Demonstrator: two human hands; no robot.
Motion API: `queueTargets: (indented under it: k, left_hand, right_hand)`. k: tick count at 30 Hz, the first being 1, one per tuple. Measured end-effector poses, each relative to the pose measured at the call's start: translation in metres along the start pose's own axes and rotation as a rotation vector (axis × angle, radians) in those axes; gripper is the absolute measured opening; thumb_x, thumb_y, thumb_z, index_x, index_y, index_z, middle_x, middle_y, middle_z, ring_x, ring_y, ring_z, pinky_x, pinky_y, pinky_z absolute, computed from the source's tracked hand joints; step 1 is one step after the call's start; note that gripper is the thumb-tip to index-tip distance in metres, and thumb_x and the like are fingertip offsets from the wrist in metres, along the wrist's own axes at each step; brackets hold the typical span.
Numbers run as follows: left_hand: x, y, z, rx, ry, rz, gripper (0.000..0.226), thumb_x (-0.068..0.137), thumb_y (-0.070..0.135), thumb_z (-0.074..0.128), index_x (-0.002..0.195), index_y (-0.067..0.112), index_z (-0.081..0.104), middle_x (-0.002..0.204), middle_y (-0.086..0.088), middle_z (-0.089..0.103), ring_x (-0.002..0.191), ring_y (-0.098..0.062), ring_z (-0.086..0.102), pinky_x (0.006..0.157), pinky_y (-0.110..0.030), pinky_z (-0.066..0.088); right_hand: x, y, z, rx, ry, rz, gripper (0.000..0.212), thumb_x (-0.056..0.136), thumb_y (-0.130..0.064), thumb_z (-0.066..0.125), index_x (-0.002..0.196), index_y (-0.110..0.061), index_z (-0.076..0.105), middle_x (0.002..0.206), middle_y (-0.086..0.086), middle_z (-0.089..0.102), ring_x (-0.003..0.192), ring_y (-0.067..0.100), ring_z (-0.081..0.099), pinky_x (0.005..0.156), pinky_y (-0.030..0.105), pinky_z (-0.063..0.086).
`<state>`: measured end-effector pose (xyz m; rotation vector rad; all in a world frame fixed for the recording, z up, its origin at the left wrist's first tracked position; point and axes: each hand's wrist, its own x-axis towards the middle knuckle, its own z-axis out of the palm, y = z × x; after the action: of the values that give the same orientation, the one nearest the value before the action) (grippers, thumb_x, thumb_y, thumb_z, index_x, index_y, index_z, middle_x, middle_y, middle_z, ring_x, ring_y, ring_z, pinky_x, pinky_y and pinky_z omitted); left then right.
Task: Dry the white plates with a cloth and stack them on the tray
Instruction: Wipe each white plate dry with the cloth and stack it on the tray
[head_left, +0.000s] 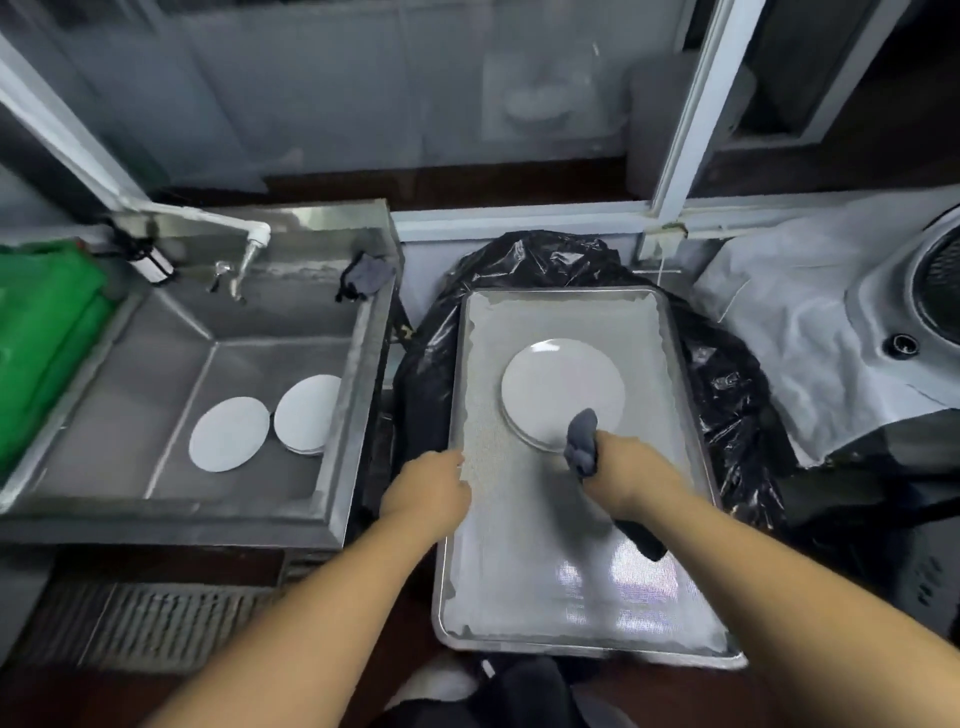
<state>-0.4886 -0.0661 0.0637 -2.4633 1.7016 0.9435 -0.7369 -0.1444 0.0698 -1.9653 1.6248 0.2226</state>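
A stack of white plates (558, 387) lies on the metal tray (524, 582), in its far half. My right hand (623, 473) grips a grey cloth (582, 441) whose bunched end touches the stack's near edge; a dark tail of cloth hangs below the wrist. My left hand (431, 488) hovers over the tray's left rim with fingers loosely curled, holding nothing. More white plates stay in the steel sink (332, 467): a single one (228, 434) flat on the bottom and a small pile (306, 413) against the right wall.
The tray rests on a black plastic bag (727, 384). A tap (249, 254) and a dark rag (363, 275) are at the sink's back. A green cloth (47, 332) lies left of the sink, a white-covered appliance (857, 322) sits to the right.
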Motion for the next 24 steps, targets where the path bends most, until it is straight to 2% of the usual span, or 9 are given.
queueTargets:
  k: [1, 3, 5, 7, 10, 13, 16, 19, 24]
  left_hand:
    - [-0.008, -0.010, -0.002, 0.000, -0.004, 0.008, 0.031, 0.104, 0.033, 0.050, 0.131, 0.026, 0.064, 0.130, 0.000, 0.062, 0.109, -0.021, 0.062, 0.088, -0.043, 0.059]
    - [-0.022, -0.033, -0.005, -0.003, -0.014, 0.021, 0.039, 0.102, 0.036, 0.052, 0.140, 0.029, 0.060, 0.140, 0.001, 0.058, 0.121, -0.023, 0.060, 0.097, -0.044, 0.056]
    - [-0.036, -0.059, -0.008, 0.019, -0.017, 0.017, 0.048, 0.103, 0.035, 0.052, 0.151, 0.031, 0.051, 0.152, 0.001, 0.051, 0.133, -0.025, 0.054, 0.106, -0.044, 0.051]
    - [-0.051, -0.091, -0.012, 0.016, -0.008, 0.003, 0.050, 0.103, 0.034, 0.052, 0.153, 0.031, 0.049, 0.156, 0.001, 0.049, 0.137, -0.026, 0.052, 0.109, -0.046, 0.050]
    - [-0.077, -0.149, -0.023, 0.002, 0.020, -0.014, 0.049, 0.102, 0.031, 0.052, 0.151, 0.031, 0.051, 0.157, 0.002, 0.049, 0.137, -0.026, 0.052, 0.107, -0.047, 0.052]
    - [-0.110, -0.210, -0.037, -0.035, 0.057, -0.033, 0.050, 0.101, 0.032, 0.052, 0.151, 0.032, 0.052, 0.157, 0.003, 0.049, 0.138, -0.025, 0.052, 0.109, -0.043, 0.050]
    - [-0.146, -0.269, -0.048, -0.060, 0.106, -0.066, 0.046, 0.100, 0.035, 0.053, 0.146, 0.031, 0.056, 0.148, 0.002, 0.056, 0.130, -0.026, 0.057, 0.106, -0.042, 0.051]
    - [-0.180, -0.322, -0.052, -0.094, 0.135, -0.121, 0.048, 0.099, 0.035, 0.054, 0.147, 0.031, 0.056, 0.148, 0.001, 0.056, 0.131, -0.027, 0.058, 0.106, -0.040, 0.050]
    - [-0.223, -0.387, -0.057, -0.166, 0.185, -0.203, 0.044, 0.099, 0.034, 0.056, 0.143, 0.030, 0.058, 0.142, 0.000, 0.059, 0.125, -0.027, 0.062, 0.103, -0.039, 0.052]
  right_hand:
    - [-0.006, -0.009, 0.001, -0.031, -0.006, -0.018, 0.011, 0.096, -0.036, 0.046, 0.085, -0.033, 0.045, 0.083, -0.006, 0.058, 0.075, 0.024, 0.058, 0.065, 0.036, 0.048]
    - [-0.017, -0.030, 0.003, -0.107, -0.027, -0.052, 0.013, 0.092, -0.030, 0.044, 0.081, -0.036, 0.046, 0.085, -0.010, 0.060, 0.074, 0.018, 0.057, 0.065, 0.035, 0.050]
    - [-0.028, -0.056, 0.005, -0.196, -0.064, -0.091, 0.016, 0.090, -0.027, 0.043, 0.082, -0.039, 0.048, 0.095, -0.010, 0.064, 0.085, 0.022, 0.061, 0.073, 0.036, 0.054]
    - [-0.038, -0.089, 0.011, -0.262, -0.089, -0.134, 0.020, 0.090, -0.025, 0.043, 0.093, -0.040, 0.055, 0.103, -0.006, 0.066, 0.093, 0.026, 0.064, 0.079, 0.039, 0.058]
    - [-0.052, -0.145, 0.028, -0.368, -0.058, -0.205, 0.016, 0.095, -0.028, 0.048, 0.108, -0.034, 0.057, 0.113, 0.000, 0.071, 0.101, 0.028, 0.067, 0.086, 0.040, 0.058]
    - [-0.069, -0.207, 0.053, -0.428, -0.035, -0.266, 0.019, 0.099, -0.031, 0.050, 0.117, -0.032, 0.056, 0.117, 0.003, 0.070, 0.100, 0.030, 0.066, 0.082, 0.037, 0.053]
    - [-0.086, -0.272, 0.088, -0.458, -0.086, -0.311, 0.026, 0.095, -0.028, 0.053, 0.121, -0.031, 0.056, 0.118, 0.002, 0.070, 0.100, 0.028, 0.067, 0.080, 0.037, 0.055]
    - [-0.104, -0.331, 0.128, -0.507, -0.127, -0.410, 0.032, 0.099, -0.034, 0.056, 0.130, -0.025, 0.056, 0.122, 0.006, 0.070, 0.106, 0.031, 0.068, 0.076, 0.036, 0.050]
    - [-0.126, -0.410, 0.182, -0.600, -0.226, -0.543, 0.039, 0.095, -0.039, 0.057, 0.132, -0.033, 0.054, 0.121, 0.000, 0.070, 0.103, 0.027, 0.068, 0.082, 0.040, 0.058]
